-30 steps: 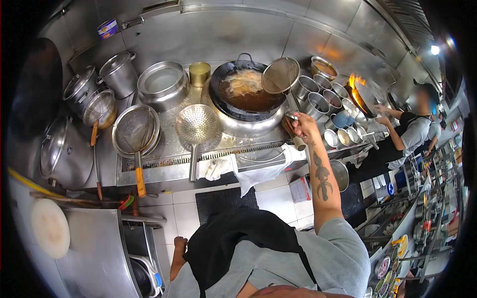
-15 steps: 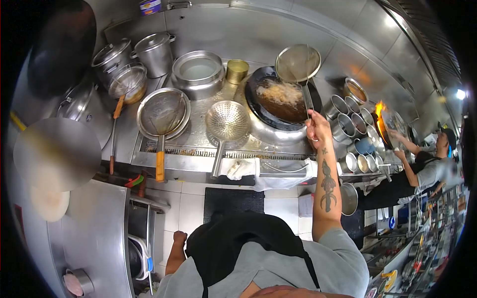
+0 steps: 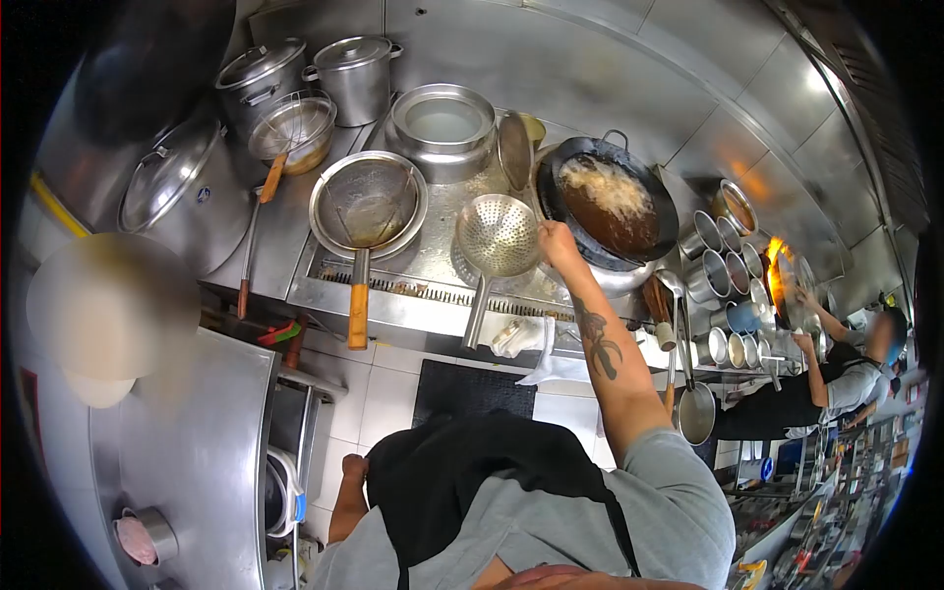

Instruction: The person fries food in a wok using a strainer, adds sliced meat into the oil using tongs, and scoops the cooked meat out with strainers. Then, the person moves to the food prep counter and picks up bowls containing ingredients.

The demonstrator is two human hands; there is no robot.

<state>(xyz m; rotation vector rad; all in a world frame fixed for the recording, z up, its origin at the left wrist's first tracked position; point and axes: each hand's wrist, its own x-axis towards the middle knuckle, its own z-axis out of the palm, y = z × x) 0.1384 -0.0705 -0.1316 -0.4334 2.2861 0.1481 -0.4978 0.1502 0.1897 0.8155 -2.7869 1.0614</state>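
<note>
My right hand point(image 3: 557, 244) is closed around the handle of a round mesh strainer point(image 3: 514, 150). The strainer is tilted almost edge-on, left of the wok point(image 3: 669, 211). Pale food point(image 3: 603, 187) bubbles in the wok's brown oil. A perforated ladle point(image 3: 500, 234) lies on the stove just left of my right hand. Further left, a wooden-handled strainer point(image 3: 366, 197) rests over a metal bowl. My left hand point(image 3: 355, 466) hangs low beside my black apron, fingers curled, with nothing visible in it.
A wide pot of liquid point(image 3: 442, 123) and a partly hidden can point(image 3: 534, 128) stand behind. Lidded pots point(image 3: 356, 79) fill the back left. Several metal containers point(image 3: 708, 275) line the right, where a co-worker point(image 3: 836, 379) handles a pan near flames point(image 3: 777, 265).
My right hand and the mesh strainer have moved left, from over the wok to beside it, and the strainer has turned edge-on. The view has shifted, showing more of the stove's right side.
</note>
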